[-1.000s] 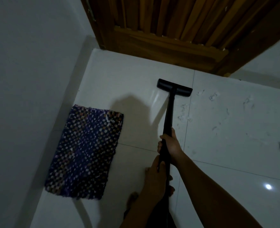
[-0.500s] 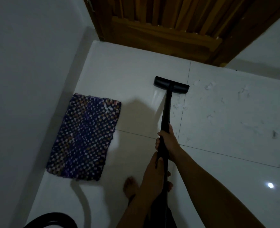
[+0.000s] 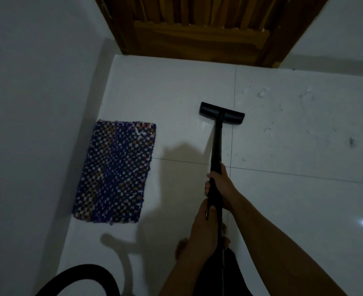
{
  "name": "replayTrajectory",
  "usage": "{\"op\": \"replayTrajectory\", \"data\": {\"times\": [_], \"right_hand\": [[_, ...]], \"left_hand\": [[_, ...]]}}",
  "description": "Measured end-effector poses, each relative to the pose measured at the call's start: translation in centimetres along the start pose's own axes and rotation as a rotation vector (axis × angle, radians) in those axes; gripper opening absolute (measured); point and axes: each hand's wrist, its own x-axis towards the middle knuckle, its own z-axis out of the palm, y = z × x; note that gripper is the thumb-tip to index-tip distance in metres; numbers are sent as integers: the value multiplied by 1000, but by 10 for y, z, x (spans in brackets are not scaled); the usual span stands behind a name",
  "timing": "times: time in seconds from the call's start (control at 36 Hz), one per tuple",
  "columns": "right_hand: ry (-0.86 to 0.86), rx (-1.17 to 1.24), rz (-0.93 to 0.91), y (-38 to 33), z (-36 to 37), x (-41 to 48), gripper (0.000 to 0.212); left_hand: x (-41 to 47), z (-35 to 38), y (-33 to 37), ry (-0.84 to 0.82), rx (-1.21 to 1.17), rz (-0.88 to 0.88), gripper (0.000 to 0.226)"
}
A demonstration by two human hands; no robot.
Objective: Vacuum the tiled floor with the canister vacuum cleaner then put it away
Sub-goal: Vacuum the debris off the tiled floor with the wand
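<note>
Vacuuming tiles beside the mat

Right hand (image 3: 223,184) and left hand (image 3: 204,229) clamp the wand (image 3: 216,146); floor head (image 3: 221,113) lies right of the woven mat (image 3: 116,171).

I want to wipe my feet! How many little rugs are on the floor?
1. The checked rug lies flat on the white tiles beside the left wall, left of the vacuum head. More may lie outside the picture.

Woven mat (image 3: 114,171) by left wall (image 3: 31,124); wooden door (image 3: 199,28) ahead.
</note>
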Motion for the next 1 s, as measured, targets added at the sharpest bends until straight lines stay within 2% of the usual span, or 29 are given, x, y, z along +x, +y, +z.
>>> {"op": "replayTrajectory", "data": {"times": [0.28,0.44,0.61,0.81,0.89,1.0], "right_hand": [[-16,-29,32,39,-25,-32,48],[-32,-82,44,64,-38,-51,55],[-49,-127,64,92,-45,-65,51],[-24,-149,70,127,-47,-79,50],[-23,-148,56,146,-46,-93,47],[-17,-132,68,176,-47,-114,54]], "left_hand": [[-32,13,-45,8,-16,-19,36],[-53,21,-73,34,26,-19,39],[-71,21,-100,53,33,13,35],[-93,12,-126,14,-96,-39,27],[-108,4,-143,5,-72,-28,29],[-132,-7,-168,-21,-31,-1,30]]}}
